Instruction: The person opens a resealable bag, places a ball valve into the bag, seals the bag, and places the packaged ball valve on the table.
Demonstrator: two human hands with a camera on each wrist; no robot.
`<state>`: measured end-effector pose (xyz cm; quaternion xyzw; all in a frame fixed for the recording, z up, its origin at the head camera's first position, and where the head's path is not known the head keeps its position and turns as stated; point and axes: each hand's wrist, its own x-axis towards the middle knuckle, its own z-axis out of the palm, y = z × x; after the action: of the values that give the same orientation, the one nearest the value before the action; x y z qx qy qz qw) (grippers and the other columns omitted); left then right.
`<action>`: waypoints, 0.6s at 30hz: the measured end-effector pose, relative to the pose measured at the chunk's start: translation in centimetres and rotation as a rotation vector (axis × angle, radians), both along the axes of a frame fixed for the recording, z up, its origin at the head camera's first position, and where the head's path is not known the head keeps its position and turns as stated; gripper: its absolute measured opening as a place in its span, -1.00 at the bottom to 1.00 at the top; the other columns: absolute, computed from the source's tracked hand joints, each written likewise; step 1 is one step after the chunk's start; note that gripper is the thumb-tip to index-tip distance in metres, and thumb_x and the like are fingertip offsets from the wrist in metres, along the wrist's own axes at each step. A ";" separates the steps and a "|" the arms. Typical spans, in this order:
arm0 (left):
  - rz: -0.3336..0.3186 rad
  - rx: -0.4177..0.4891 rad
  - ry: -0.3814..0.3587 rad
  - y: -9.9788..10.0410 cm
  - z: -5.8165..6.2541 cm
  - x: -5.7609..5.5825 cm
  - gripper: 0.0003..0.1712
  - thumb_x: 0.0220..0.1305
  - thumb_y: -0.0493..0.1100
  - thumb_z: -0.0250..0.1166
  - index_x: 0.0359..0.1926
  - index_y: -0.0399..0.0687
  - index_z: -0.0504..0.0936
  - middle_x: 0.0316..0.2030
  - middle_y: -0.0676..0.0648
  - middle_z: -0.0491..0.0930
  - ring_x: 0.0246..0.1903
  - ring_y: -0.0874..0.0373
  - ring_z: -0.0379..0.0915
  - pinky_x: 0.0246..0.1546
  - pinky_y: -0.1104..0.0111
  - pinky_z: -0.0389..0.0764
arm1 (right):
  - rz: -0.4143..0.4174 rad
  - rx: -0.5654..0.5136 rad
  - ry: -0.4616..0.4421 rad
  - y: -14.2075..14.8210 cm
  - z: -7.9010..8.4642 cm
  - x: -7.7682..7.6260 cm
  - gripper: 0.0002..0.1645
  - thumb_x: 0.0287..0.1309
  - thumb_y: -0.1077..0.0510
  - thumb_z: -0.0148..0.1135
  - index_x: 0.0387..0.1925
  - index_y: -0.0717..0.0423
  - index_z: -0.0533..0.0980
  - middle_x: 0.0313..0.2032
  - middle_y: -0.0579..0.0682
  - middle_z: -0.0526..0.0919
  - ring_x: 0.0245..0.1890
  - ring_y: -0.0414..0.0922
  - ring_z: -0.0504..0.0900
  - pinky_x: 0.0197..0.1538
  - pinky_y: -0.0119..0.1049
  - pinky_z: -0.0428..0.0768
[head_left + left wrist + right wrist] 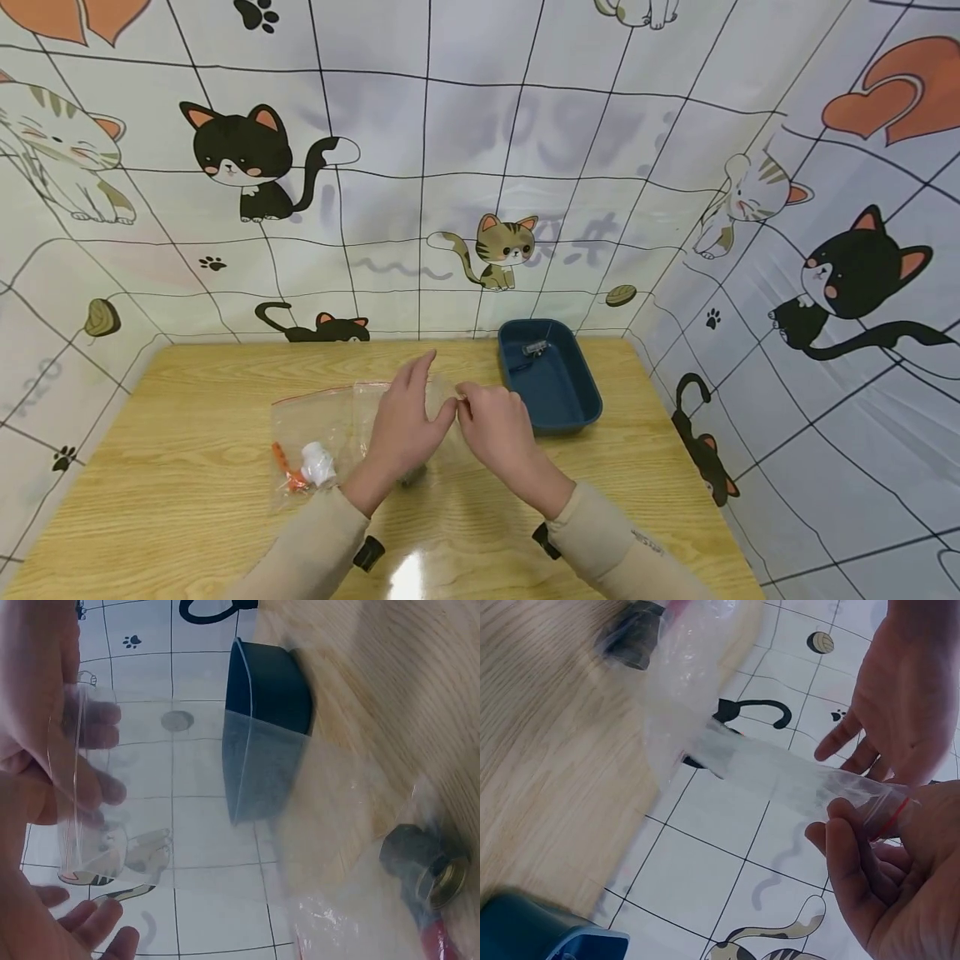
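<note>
My right hand pinches the top of a clear zip bag, near its red seal line. Beside it, my left hand has its fingers extended and its thumb spread toward the right fingertips, touching at the bag's edge. Down in the bag is a dark metal valve with a brass-coloured threaded opening and a red handle; the left arm mostly hides it in the head view. Left of the hands lies a second clear bag, holding a white plastic fitting and an orange-red piece.
A dark blue bin stands behind and right of my hands, with a small metal object inside. The wooden table meets cat-patterned sheeting at the back and sides.
</note>
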<state>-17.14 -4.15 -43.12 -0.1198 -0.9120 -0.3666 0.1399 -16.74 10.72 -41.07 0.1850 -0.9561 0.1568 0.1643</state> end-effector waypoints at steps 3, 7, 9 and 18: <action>0.027 -0.005 -0.080 0.5 -0.1 0.1 -0.18 0.25 0.02 0.25 0.44 -0.13 0.17 -0.11 -0.12 0.59 -0.28 -0.01 0.56 -0.25 0.13 0.56 | -0.019 0.006 -0.011 0.0 -0.1 -0.2 -0.79 0.20 0.17 0.29 -0.13 0.05 0.70 -0.43 -0.03 0.77 -0.70 -0.20 0.57 -0.65 -0.45 0.43; -0.023 0.003 -0.221 0.9 -0.5 0.1 -0.17 0.24 -0.06 0.22 0.45 -0.20 0.12 -0.51 0.08 0.57 -0.64 0.25 0.38 -0.59 0.35 0.41 | -0.038 0.024 -0.051 0.0 -0.4 -0.4 -0.80 0.19 0.17 0.30 -0.13 0.02 0.69 -0.43 -0.04 0.76 -0.69 -0.18 0.57 -0.64 -0.40 0.45; -0.048 0.010 -0.281 1.1 -0.7 0.2 -0.15 0.21 -0.11 0.21 0.46 -0.20 0.10 -0.54 0.12 0.56 -0.67 0.28 0.36 -0.64 0.38 0.37 | -0.047 0.049 -0.074 0.0 -0.6 -0.5 -0.80 0.20 0.13 0.31 -0.14 -0.01 0.69 -0.43 -0.06 0.76 -0.66 -0.17 0.58 -0.62 -0.39 0.46; -0.073 0.000 -0.308 1.1 -0.1 0.8 -0.28 0.05 -0.18 0.19 0.32 -0.03 0.40 -0.62 0.17 0.50 -0.70 0.27 0.32 -0.66 0.39 0.31 | -0.088 0.112 -0.144 1.3 -1.0 -1.4 -0.85 0.17 0.21 0.32 -0.22 -0.02 0.70 -0.42 -0.01 0.76 -0.67 -0.10 0.58 -0.67 -0.37 0.43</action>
<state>-16.31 -3.05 -43.18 -0.0953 -0.9177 -0.3855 -0.0153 -18.18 11.97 -42.04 0.1398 -0.9800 0.1085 0.0912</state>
